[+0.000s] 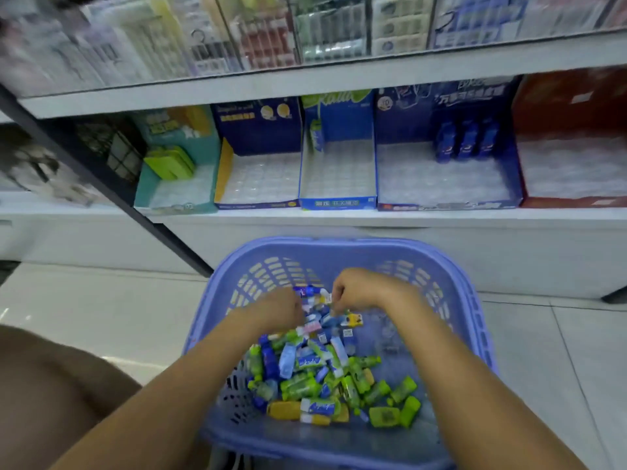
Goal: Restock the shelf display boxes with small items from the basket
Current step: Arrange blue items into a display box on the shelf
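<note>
**Fingertips blurred and hidden**

Your left hand (282, 311) and right hand (357, 289) curl over small green, blue and yellow packets (308, 362) at the far wall of the lilac plastic lattice basket (339, 247). Whether either grips anything, you cannot tell. Cardboard display boxes (337, 202) line the front edge of the white shelf (441, 217).

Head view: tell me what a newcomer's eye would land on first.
The lilac basket at bottom centre, heaped with small items in green, blue and yellow, grabs attention first. The left hand and right hand dig into the pile's far side, and blur hides whether either grips anything. Above, the display boxes on the lower shelf stand nearly empty.
</note>
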A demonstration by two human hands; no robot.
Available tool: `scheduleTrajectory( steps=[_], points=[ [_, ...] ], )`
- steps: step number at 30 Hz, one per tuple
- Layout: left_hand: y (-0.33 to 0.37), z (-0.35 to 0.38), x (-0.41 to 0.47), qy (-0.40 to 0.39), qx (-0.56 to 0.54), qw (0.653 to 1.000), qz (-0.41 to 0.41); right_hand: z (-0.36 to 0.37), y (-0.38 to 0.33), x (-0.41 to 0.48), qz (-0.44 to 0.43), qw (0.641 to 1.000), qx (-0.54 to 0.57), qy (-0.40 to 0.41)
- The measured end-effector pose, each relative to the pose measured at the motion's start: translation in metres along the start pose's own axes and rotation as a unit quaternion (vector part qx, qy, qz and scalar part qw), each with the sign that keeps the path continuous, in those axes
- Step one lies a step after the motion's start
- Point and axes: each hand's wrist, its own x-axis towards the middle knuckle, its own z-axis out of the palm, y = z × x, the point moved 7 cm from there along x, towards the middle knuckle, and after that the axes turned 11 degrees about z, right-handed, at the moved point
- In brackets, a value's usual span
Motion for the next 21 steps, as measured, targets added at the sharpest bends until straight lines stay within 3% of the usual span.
scheduleTrajectory(
  steps=[2,3,8,11,16,21],
  points=[
    [-0.028,0.049,-0.006,-0.126,0.044,0.991,-0.022,0.05,-0.003,0.021,-0.006,0.998,-0.045,-0.054],
    [-0.039,0.064,-0.008,-0.142,0.053,0.988,-0.025,0.071,-0.003,0.03,-0.013,0.996,-0.067,-0.065],
    [-0.072,0.082,-0.011,-0.046,0.036,0.998,-0.003,0.128,-0.006,0.055,-0.056,0.993,-0.095,-0.052],
    [-0.075,0.087,-0.007,-0.064,0.059,0.996,0.006,0.134,-0.004,0.067,-0.05,0.996,-0.066,-0.031],
    [-0.065,0.089,-0.007,-0.093,0.112,0.989,0.019,0.115,-0.022,0.084,-0.055,0.994,0.05,0.076],
    [-0.065,0.063,-0.033,-0.11,0.048,0.992,-0.032,0.126,-0.068,0.106,-0.072,0.99,0.109,0.058]
  ],
)
